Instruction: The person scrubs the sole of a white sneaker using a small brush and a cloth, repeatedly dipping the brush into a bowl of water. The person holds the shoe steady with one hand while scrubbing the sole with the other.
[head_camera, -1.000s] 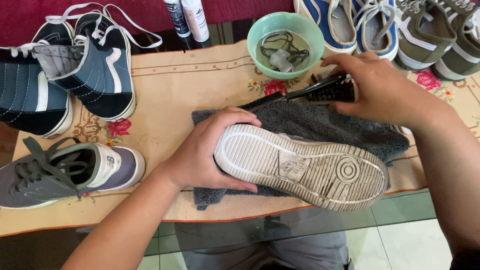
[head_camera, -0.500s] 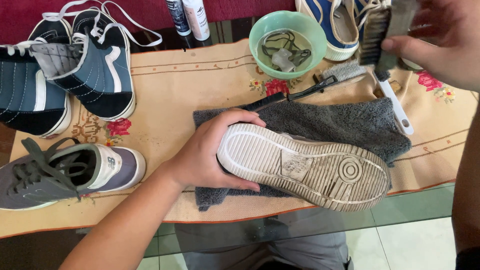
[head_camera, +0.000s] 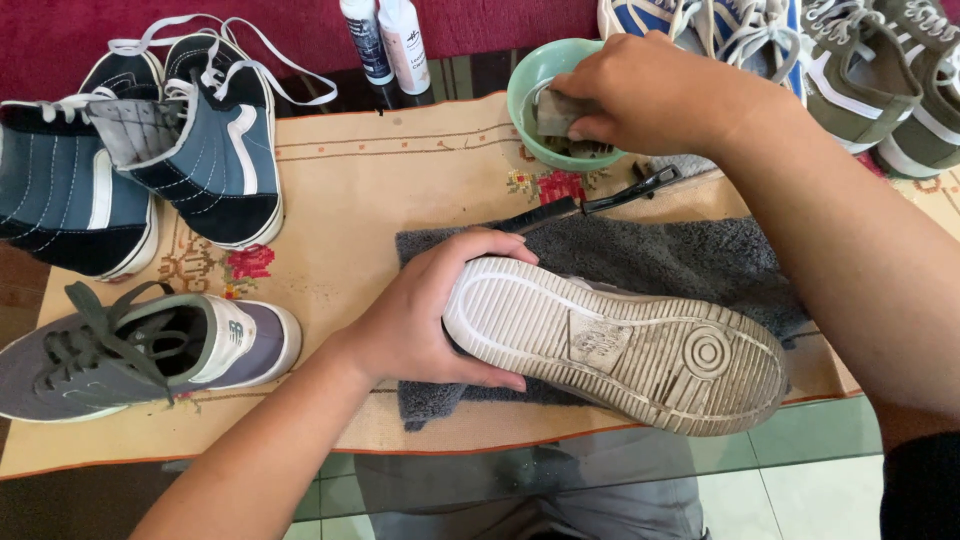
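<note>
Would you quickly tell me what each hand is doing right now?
Left hand: closed on the upturned white-soled shoe.
Right hand: holding a grey brush in the green bowl.

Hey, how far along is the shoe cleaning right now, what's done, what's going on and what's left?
Done: a shoe lies sole-up on the grey towel, steadied by the left hand.
In hand: the right hand dips a brush into the green bowl; no scrubbing is under way.
Left: the sole looks grimy toward the heel. The blue high-tops, grey sneaker and olive pair wait untouched.
</note>
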